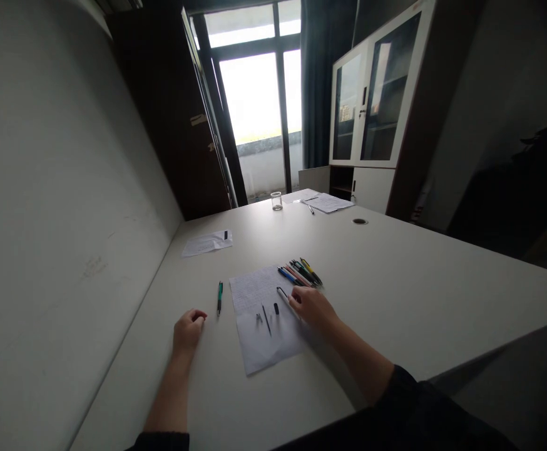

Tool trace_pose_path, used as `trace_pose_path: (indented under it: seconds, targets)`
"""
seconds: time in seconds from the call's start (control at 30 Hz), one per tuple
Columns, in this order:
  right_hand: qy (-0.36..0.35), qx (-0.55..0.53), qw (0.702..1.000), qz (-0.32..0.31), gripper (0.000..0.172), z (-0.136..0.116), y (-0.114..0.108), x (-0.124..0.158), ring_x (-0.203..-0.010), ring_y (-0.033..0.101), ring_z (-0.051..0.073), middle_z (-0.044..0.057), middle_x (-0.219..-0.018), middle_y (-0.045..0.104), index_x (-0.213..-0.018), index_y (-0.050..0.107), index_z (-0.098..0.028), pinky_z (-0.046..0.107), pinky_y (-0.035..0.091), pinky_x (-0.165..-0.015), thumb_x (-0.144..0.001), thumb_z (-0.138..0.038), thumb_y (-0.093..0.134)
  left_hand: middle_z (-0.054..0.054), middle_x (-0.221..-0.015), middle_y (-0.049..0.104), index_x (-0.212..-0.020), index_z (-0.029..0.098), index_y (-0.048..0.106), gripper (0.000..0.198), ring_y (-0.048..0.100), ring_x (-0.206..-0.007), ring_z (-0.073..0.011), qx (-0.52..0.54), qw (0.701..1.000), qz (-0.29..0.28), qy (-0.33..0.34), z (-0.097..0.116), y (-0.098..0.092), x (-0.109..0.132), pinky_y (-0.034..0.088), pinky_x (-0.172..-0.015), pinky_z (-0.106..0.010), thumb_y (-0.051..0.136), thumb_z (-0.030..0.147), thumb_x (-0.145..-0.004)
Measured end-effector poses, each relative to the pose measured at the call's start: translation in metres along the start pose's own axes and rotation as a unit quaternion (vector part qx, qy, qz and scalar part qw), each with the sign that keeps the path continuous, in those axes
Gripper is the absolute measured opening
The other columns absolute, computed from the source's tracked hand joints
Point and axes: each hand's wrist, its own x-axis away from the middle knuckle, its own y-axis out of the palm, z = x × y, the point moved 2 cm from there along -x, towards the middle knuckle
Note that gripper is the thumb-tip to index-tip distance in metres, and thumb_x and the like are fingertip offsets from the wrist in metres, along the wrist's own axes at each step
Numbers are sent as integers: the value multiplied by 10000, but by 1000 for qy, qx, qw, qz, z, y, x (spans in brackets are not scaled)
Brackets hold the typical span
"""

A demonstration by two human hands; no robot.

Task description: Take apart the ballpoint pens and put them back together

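Note:
My right hand (311, 305) is closed, its fingertips pinching a slim pen barrel (281, 292) at the right edge of a sheet of paper (250, 347). On that sheet lie a thin ink refill (266, 319), a short black piece like a grip or cap (276, 309) and a small part (259, 318) too small to name. My left hand (189, 329) rests on the table left of the paper, its fingers curled in, with nothing visible in them. Between it and the paper lies a green pen (219, 298).
Beyond my right hand lies a row of several pens (301, 272). Another sheet (205, 244) lies at the table's left side. Farther back stand a glass (276, 201), stacked papers (327, 202) and a round cable hole (360, 221). A wall (90, 250) borders the white table (377, 269).

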Motion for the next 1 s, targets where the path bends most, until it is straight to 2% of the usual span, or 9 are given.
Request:
trace_pose_path:
  seconds: [0.23,0.37,0.5,0.7,1.0]
  targets:
    - [-2,5,1000,11,254,0,1,1,-763,656,178,54,-875,722,-814,661,-190,256,372,-629,-930,-367,522,-3,-739,721,-713,236,698,162,652,-735,-208,-12,1000,6,5,-2,0,0,452,-682,-282,537,226,-699]
    - [-4,-3,1000,6,260,0,1,1,-762,655,177,57,-870,718,-803,657,-187,253,378,-634,-925,-378,531,-20,-790,721,-736,229,695,168,654,-781,-214,-19,999,19,29,-1,2,0,470,-738,-300,534,193,-706]
    - [-6,-2,1000,-15,246,0,3,1,-741,642,173,47,-882,706,-794,650,-201,256,375,-609,-889,-409,560,-39,-861,703,-774,218,692,199,647,-806,-203,-25,997,34,66,0,7,0,487,-796,-308,515,150,-716]
    - [-4,35,999,-34,240,0,4,3,-763,634,189,48,-911,690,-801,632,-207,266,367,-600,-836,-443,607,-54,-878,675,-800,206,690,189,640,-781,-202,-33,994,45,99,-1,11,-2,507,-793,-319,514,168,-746]
    - [-4,76,995,-71,203,-2,7,4,-839,653,215,84,-916,690,-826,628,-192,262,390,-637,-875,-379,567,-57,-862,664,-819,204,688,184,632,-779,-210,-42,991,40,122,-3,15,-3,498,-812,-341,516,176,-761]
